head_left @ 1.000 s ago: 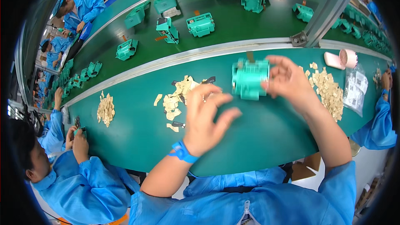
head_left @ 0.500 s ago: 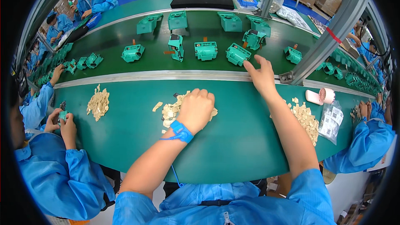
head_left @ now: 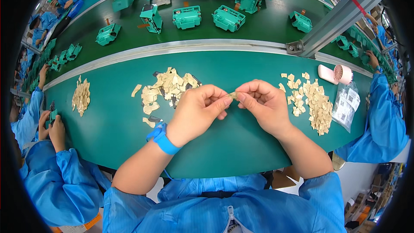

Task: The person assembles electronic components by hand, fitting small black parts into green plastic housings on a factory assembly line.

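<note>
In front of me, above the green tabletop, my left hand (head_left: 199, 111) and my right hand (head_left: 268, 107) meet fingertip to fingertip. Both pinch a small beige paper-like piece (head_left: 233, 95) from its two ends; its middle shows between my thumbs. Just beyond my left hand lies a loose pile of beige pieces (head_left: 166, 84) mixed with some dark grey ones. Another beige heap (head_left: 317, 108) spreads to the right of my right hand. A blue wrist strap (head_left: 163, 139) with a cord circles my left wrist.
Beyond a metal rail (head_left: 207, 45), a dark green belt carries several green plastic housings (head_left: 186, 17). A slanted metal post (head_left: 340, 19) rises at right, near a pink handheld fan (head_left: 343, 74) and a clear bag (head_left: 346, 105). Co-workers in blue sit on both sides; a third heap (head_left: 81, 96) lies left.
My left hand has left the pile and my right hand has come back from beside the belt. They now meet with a beige piece between them. The view has tipped lower.
</note>
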The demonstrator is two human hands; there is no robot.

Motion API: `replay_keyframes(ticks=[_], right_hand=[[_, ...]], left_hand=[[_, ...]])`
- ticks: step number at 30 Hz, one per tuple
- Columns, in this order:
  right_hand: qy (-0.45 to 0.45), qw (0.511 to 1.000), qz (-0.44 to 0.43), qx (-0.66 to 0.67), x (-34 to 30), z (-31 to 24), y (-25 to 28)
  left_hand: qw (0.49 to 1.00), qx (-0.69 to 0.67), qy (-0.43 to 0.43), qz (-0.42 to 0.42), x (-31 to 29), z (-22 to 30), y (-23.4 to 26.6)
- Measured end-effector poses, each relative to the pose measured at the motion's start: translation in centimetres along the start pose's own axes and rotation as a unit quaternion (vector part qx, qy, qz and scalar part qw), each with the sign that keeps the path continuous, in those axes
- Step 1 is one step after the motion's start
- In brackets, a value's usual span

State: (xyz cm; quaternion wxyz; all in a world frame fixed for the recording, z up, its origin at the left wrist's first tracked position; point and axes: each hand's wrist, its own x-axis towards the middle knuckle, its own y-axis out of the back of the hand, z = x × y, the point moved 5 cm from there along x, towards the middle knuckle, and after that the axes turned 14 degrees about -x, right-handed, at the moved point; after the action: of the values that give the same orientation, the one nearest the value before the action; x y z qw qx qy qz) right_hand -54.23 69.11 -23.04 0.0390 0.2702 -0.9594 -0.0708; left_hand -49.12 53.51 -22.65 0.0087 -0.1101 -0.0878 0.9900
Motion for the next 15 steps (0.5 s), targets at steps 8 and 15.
replay_keyframes(ticks=[8, 15], right_hand=[[0.265, 0.887, 0.106, -0.362, -0.8, -3.2, 0.2], [0.323, 0.863, 0.041, -0.387, -1.3, -3.1, -0.6]], left_hand=[[0.999, -0.022, -0.049, 0.004, -0.4, -0.8, -0.4], [0.982, 0.078, -0.165, -0.040, -0.6, 0.3, -0.1]])
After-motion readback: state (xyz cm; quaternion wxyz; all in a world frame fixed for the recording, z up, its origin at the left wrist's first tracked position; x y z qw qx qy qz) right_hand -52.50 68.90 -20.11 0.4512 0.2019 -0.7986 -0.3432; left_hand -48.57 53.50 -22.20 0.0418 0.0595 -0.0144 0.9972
